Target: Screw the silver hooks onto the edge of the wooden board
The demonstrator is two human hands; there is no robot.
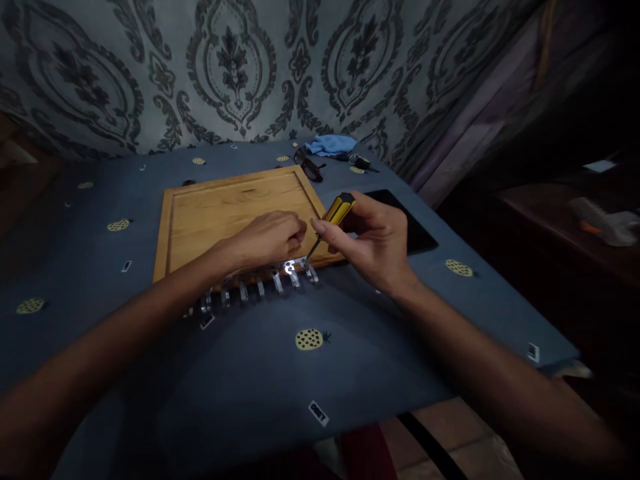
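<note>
A wooden board (210,213) lies on a table under a blue cloth (260,373) with pineapple prints. Along the board's near edge runs a metal rack of hooks (260,287). My right hand (373,243) grips a screwdriver with a yellow and black handle (339,208), its tip down at the rack's right end. My left hand (270,237) rests closed on the board's near edge beside the tip; what its fingers pinch is hidden.
A black tablet (415,230) lies right of the board. Sunglasses (309,165), a blue rag (330,144) and keys (359,161) sit at the far edge by the patterned wall. The table's right edge drops to a dark side surface (575,227).
</note>
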